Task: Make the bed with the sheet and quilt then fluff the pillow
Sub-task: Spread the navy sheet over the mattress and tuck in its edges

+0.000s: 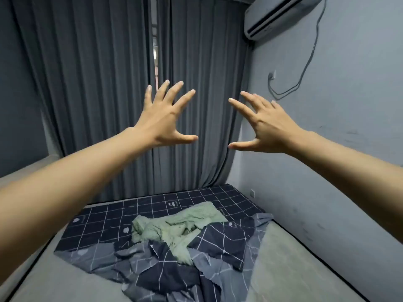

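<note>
My left hand (162,118) and my right hand (262,125) are raised in front of me, fingers spread wide, holding nothing, high above the bed. On the grey mattress (65,277) lies a dark checked sheet (104,223), flat at the far end and bunched toward the near end. A crumpled pale green cloth (174,227) lies on its middle. A dark quilt with white geometric lines (174,269) is heaped in front of it and to its right. No pillow is in view.
Dark grey curtains (98,94) hang behind the bed's far end, with a thin gap in the middle. A grey wall (338,160) runs along the bed's right side, with an air conditioner (274,16) and its cable high up.
</note>
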